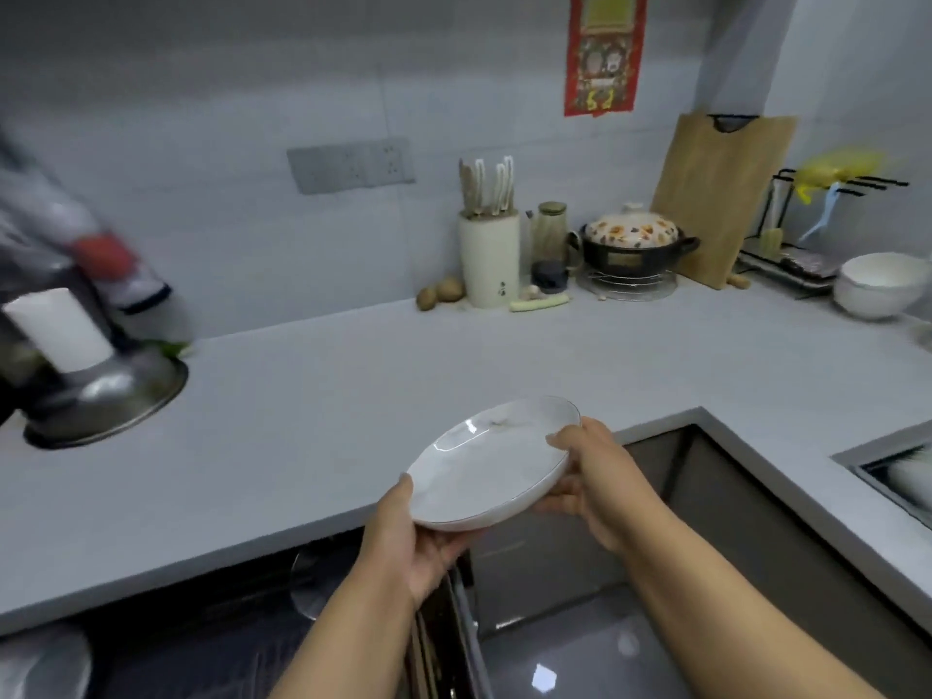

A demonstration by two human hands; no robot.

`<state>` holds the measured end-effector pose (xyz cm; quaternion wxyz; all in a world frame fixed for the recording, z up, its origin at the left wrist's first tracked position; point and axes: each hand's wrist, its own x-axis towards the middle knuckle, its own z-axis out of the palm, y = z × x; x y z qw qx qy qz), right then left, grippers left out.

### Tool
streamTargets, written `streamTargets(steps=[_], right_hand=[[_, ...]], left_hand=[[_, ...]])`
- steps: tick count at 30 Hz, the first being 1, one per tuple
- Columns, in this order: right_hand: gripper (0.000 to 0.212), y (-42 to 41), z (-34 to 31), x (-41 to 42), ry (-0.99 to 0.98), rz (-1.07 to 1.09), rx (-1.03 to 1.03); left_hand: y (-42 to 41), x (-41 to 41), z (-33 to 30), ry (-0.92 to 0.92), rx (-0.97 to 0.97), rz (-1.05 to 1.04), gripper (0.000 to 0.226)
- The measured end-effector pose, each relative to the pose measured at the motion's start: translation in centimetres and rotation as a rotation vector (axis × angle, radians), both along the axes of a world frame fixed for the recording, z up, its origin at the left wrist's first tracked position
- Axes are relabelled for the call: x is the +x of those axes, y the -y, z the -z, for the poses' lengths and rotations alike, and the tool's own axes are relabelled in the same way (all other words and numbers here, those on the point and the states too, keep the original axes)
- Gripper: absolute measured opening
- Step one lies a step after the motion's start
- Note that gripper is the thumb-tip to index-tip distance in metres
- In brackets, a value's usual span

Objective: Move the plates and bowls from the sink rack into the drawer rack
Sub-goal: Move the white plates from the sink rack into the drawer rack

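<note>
A white shallow plate (491,464) with a thin dark rim is held tilted in the air over the front edge of the counter. My left hand (411,542) grips its near left edge from below. My right hand (592,471) holds its right edge, thumb on the rim. Below the hands, the open drawer rack (312,587) shows dark, with a round dish edge standing in it. The sink (903,476) with its rack is at the far right edge, mostly cut off. White bowls (880,285) are stacked on the counter at the right.
The grey L-shaped counter (312,421) carries a steel bowl (106,401) at the left, a knife block (488,254), potatoes, jars and a floral-lidded pot (633,239) at the back. A wooden cutting board (721,194) leans against the wall. Glossy floor lies below right.
</note>
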<state>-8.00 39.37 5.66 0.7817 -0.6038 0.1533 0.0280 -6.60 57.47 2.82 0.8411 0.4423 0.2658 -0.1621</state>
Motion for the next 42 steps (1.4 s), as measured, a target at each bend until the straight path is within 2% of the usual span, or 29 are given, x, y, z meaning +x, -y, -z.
streamTargets(steps=[4,7,11,13,15,18,20,23,31,40,42], right_hand=[[0.034,-8.7,0.7,0.6,-0.012,-0.132,-0.075],[0.037,-15.1,2.0,0.3,-0.043,-0.261,-0.128],[0.027,-24.1,4.9,-0.5,-0.106,-0.421,-0.19],[0.03,-29.1,6.5,-1.0,-0.147,-0.474,-0.228],[0.043,-34.0,8.6,-1.1,-0.178,-0.527,-0.274],[0.034,-41.0,11.7,-0.8,-0.196,-0.581,-0.32],[0.039,-45.0,13.4,-0.5,-0.208,-0.612,-0.349],[0.052,-50.4,16.1,0.4,-0.241,-0.641,-0.42],[0.062,-59.3,21.7,4.1,-0.249,-0.691,-0.68],[0.074,-64.1,26.4,8.7,-0.284,-0.681,-0.803],[0.062,-64.8,26.6,9.1,-0.273,-0.696,-0.837]], left_hand=[[-10.1,-1.7,2.7,0.021,0.211,-0.032,0.041],[-18.6,-3.6,5.5,-0.031,0.413,-0.067,0.052],[-29.9,-6.7,8.6,-0.142,0.6,-0.134,0.037],[-35.3,-8.4,10.3,-0.168,0.683,-0.162,0.032],[-40.0,-10.0,12.0,-0.139,0.866,-0.091,0.031],[-45.8,-12.1,13.4,-0.146,1.158,0.089,0.022],[-48.8,-12.9,14.5,-0.156,1.286,0.182,0.037],[-52.1,-13.9,16.1,-0.16,1.392,0.255,0.053],[-55.1,-14.3,19.8,-0.201,1.684,0.482,0.062],[-55.7,-14.4,19.9,-0.136,1.628,0.452,0.082],[-55.8,-14.5,20.1,-0.114,1.632,0.434,0.083]])
